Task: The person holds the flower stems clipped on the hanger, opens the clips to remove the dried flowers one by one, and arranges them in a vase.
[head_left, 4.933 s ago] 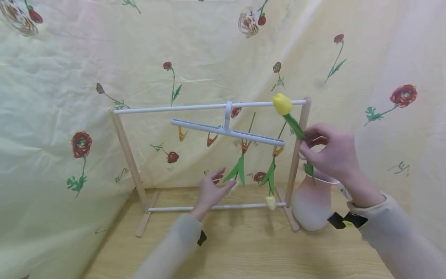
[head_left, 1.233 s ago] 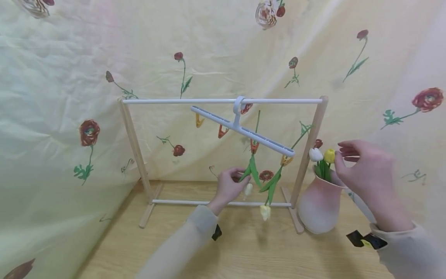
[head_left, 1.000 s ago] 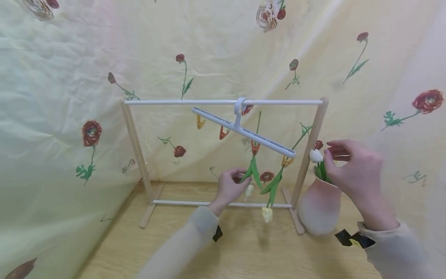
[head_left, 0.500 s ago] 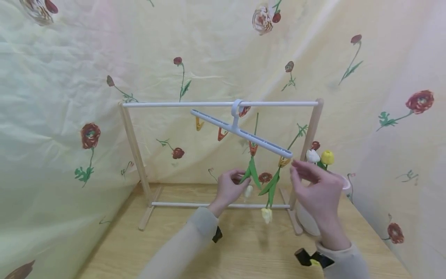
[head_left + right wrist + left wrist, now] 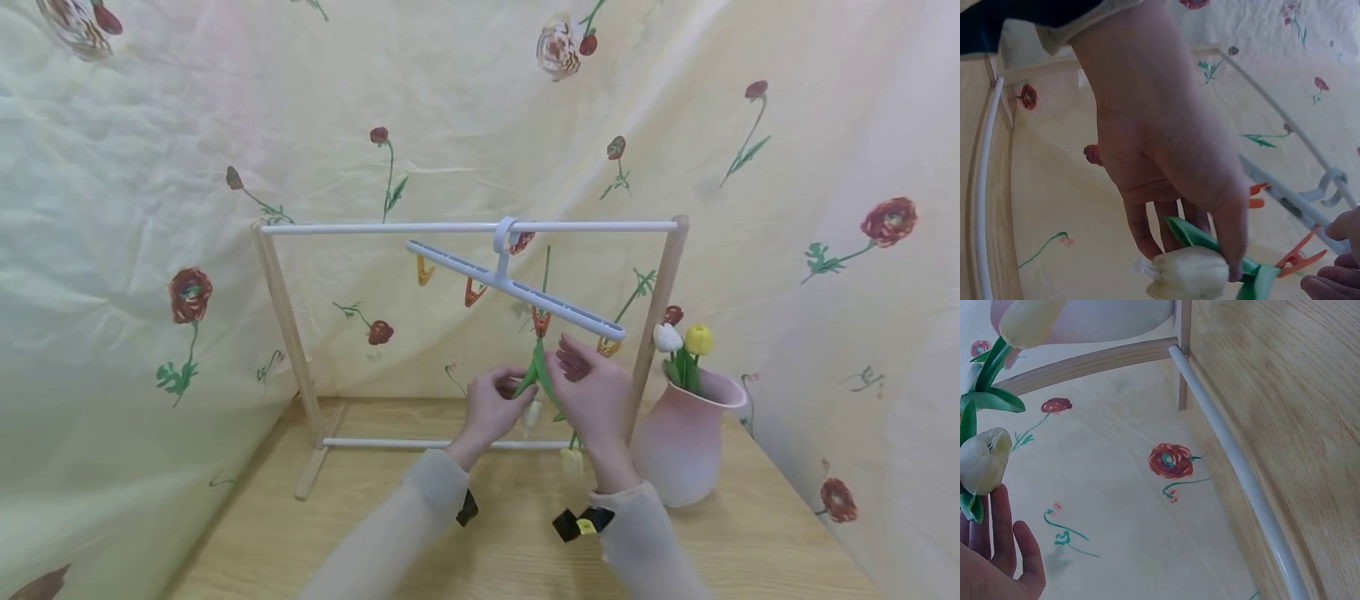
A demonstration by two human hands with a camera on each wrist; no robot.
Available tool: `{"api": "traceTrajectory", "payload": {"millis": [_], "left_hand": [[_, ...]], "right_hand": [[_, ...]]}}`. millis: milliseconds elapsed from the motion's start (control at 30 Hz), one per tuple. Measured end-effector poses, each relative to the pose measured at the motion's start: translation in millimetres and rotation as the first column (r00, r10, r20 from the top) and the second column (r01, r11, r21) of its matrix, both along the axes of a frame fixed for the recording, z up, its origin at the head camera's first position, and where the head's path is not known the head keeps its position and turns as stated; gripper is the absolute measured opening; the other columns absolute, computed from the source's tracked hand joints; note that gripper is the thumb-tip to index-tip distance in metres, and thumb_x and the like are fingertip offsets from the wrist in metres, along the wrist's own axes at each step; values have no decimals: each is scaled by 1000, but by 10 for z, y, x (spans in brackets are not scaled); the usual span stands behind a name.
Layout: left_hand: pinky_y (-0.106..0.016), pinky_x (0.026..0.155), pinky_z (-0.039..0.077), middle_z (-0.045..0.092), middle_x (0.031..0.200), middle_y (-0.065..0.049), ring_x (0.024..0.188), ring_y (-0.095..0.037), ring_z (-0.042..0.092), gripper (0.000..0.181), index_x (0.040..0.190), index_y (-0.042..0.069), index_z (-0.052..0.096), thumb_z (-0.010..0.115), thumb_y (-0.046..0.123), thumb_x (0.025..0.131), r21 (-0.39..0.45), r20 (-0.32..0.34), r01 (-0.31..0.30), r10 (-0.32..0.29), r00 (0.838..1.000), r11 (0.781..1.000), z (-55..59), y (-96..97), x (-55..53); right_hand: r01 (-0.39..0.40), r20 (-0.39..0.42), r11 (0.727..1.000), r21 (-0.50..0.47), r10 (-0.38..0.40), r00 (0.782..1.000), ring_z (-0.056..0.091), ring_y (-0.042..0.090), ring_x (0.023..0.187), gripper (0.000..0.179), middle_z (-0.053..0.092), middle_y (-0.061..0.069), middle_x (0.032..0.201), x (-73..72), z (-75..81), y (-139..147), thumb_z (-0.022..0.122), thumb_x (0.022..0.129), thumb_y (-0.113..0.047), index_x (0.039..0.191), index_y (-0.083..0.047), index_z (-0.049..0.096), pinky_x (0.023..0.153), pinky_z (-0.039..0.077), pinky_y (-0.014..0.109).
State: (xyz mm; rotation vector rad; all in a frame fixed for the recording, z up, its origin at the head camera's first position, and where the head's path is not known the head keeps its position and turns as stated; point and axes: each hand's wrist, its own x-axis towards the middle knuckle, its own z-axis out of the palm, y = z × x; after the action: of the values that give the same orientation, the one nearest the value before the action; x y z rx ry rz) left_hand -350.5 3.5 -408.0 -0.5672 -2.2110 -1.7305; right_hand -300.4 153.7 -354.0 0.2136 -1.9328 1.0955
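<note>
1. Left hand [image 5: 491, 408] pinches a white tulip [image 5: 1191, 275] hung bloom-down from an orange clothespin [image 5: 540, 321], at the hand's one o'clock.
2. Right hand [image 5: 596, 396] hovers at the clothespin's five o'clock, thumb and fingers parted; contact cannot be told.
3. Unclipping appears underway; next likely calls for squeezing the clothespin, tulip steadied.

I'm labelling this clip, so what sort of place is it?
Probably a staged tabletop set: a floral-print backdrop around a wood-grain table, with a small clothes rack standing on it.
</note>
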Motion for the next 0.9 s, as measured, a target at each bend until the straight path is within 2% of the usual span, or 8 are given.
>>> {"api": "traceTrajectory", "payload": {"millis": [167,267,400,667,900], "left_hand": [[-22,69,62,82,93,-7,76,-9,73,16,108,12,80,82,19,93,2,-4,1,-1,1000,1000,-3,-11,7],[-22,70,62,82,94,-8,76,-10,75,16,108,12,80,81,19,94,3,-12,7,-7,1000,1000,-8,-16,9],[-21,70,62,83,95,-9,77,-11,75,15,108,10,80,81,16,94,2,-32,9,-9,999,1000,-14,-24,12],[-21,71,62,82,94,-10,76,-9,74,16,108,9,80,81,16,94,6,-39,23,-23,999,1000,-4,-56,31],[-18,67,59,81,92,-10,70,-3,68,14,105,9,80,82,15,92,-5,-56,11,-12,998,1000,-12,-67,32]], "right_hand": [[65,-68,998,24,-63,996,82,37,88,35,80,24,108,-276,22,-109,83,92,-19,116,5,78,78,67,45],[123,-137,991,54,-114,984,81,38,86,33,80,26,103,-410,35,-143,84,92,-20,110,7,79,77,67,47],[132,-189,991,39,-122,974,81,38,83,32,81,25,98,-536,17,-182,86,90,-19,106,8,79,75,67,46],[92,-207,993,-74,-106,973,82,35,82,29,82,21,96,-650,-25,-259,89,88,-17,106,4,80,74,68,45],[82,-256,984,-157,-120,959,81,32,78,31,82,17,94,-711,-33,-295,92,84,-17,107,2,81,71,67,43]]}}
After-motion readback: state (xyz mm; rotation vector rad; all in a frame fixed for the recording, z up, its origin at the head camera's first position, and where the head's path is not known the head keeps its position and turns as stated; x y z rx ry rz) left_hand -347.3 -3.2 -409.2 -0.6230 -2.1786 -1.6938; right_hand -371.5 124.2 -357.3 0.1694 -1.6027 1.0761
